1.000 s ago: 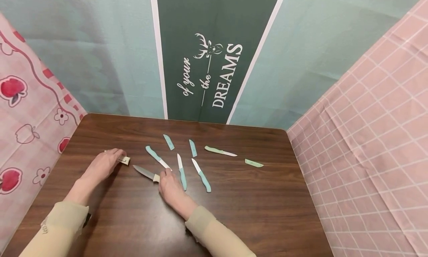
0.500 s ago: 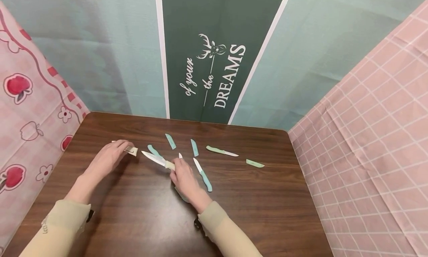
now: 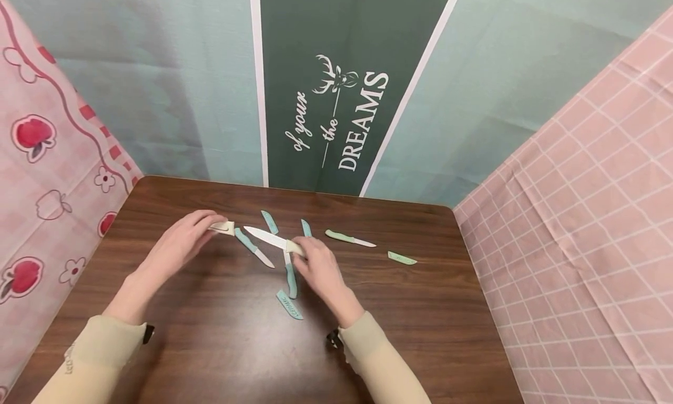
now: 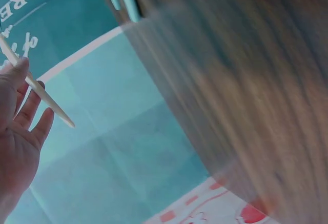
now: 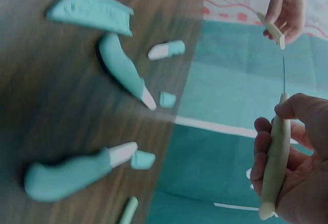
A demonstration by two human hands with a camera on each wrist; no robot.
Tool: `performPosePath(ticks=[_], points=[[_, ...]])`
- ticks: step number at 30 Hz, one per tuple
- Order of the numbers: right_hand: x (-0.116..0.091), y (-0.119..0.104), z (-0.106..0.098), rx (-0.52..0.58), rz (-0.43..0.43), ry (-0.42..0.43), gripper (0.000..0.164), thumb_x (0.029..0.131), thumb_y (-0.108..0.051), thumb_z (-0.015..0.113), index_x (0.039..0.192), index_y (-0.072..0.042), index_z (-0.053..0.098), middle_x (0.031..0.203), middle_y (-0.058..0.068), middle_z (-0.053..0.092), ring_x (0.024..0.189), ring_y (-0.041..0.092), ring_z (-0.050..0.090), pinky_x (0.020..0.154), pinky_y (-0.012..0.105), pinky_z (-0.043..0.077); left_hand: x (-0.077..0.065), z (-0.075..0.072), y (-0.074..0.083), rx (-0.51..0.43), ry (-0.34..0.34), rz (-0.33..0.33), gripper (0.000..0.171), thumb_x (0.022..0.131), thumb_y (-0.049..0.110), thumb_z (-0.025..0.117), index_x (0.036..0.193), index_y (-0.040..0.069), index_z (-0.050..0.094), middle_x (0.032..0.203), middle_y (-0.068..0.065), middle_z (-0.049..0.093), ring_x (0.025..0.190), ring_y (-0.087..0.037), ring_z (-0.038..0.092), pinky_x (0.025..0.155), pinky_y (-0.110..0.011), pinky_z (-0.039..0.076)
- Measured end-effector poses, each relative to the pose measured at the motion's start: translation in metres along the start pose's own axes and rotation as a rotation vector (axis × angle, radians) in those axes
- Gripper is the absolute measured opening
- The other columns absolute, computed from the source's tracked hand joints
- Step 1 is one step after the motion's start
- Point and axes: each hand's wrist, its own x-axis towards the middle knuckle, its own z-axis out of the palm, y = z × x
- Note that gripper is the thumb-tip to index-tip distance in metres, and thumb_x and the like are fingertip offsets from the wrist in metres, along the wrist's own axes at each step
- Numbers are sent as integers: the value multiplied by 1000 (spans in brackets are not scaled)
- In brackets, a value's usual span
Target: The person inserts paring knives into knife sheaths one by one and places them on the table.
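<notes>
My left hand [image 3: 176,243] pinches a cream knife sheath [image 3: 223,227], its open end facing right; in the left wrist view the sheath [image 4: 48,98] sits between thumb and fingers. My right hand [image 3: 322,268] grips the cream handle of a knife [image 3: 265,236], whose pale blade points left at the sheath, a small gap between them. Both are raised off the table, as the right wrist view shows with the handle [image 5: 277,162] in curled fingers. Beneath them lie a blue knife [image 3: 247,240] and a second blue knife [image 3: 291,280], partly covered by the held one.
Two blue sheaths [image 3: 269,222] lie at the back, and another blue sheath [image 3: 289,305] nearer the front. A third blue knife [image 5: 77,175] shows in the right wrist view. To the right are a green knife [image 3: 349,238] and green sheath [image 3: 402,258]. Curtains border the table.
The right hand has lifted the cream knife and carried it right and toward the back. The left hand has moved right with the sheath. The front blue sheath has come into sight.
</notes>
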Motion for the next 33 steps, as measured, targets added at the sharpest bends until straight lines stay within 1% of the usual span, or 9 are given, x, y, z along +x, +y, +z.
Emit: performPosePath(ticks=[1,3,6,8,11,13,17,22,33], points=[[0,2,-4,-2,-9,-3,25,89,-12,64,113,-9,68,98,4,70,83,16,60,73,34,55,2,0,3,-6,5,2,40,77,-3,75,116,5,66,110,-13,64,101,-29,61,89,-44,49],[1,6,-12,-11,-31,-8,26,89,-13,65,114,-9,69,98,4,70,82,16,60,71,33,55,6,-1,9,-10,16,11,32,86,8,71,117,6,66,111,-13,64,101,-30,61,88,-46,50],[1,11,-20,-33,-55,-2,27,88,-13,66,115,-10,70,94,3,69,77,15,56,66,33,53,11,-2,16,-14,21,28,28,96,22,61,118,7,67,113,-14,65,102,-32,61,87,-49,50],[1,14,-24,-45,-62,2,27,88,-13,66,114,-12,71,94,2,69,75,14,55,64,32,52,15,-2,19,-17,29,42,28,96,23,59,118,7,67,112,-14,66,101,-33,62,87,-51,50],[0,17,-27,-51,-66,5,27,87,-13,66,113,-13,71,94,1,70,76,13,56,64,31,53,19,-3,21,-26,45,64,27,94,19,63,118,8,68,111,-13,66,101,-33,62,88,-51,50],[0,18,-28,-48,-70,6,26,88,-14,66,114,-14,71,95,0,70,77,13,57,65,31,53,20,-3,23,-30,53,74,27,96,23,60,117,8,68,110,-13,66,100,-32,62,88,-50,49],[1,17,-30,-39,-78,10,27,88,-14,67,114,-13,71,96,0,70,78,13,57,66,32,54,23,-3,25,-28,54,77,43,101,38,41,117,9,69,109,-12,67,100,-32,62,87,-50,49],[1,15,-31,-42,-66,-1,27,87,-15,67,114,-13,71,98,1,70,81,14,58,68,32,55,23,-2,28,-23,59,89,45,101,39,40,116,9,70,109,-13,67,99,-33,63,86,-52,50],[1,11,-35,-15,-82,-11,27,88,-14,68,114,-12,71,100,2,70,82,14,59,69,32,54,23,-3,29,-7,-3,76,48,102,40,38,118,9,70,112,-10,68,105,-29,62,91,-49,48]])
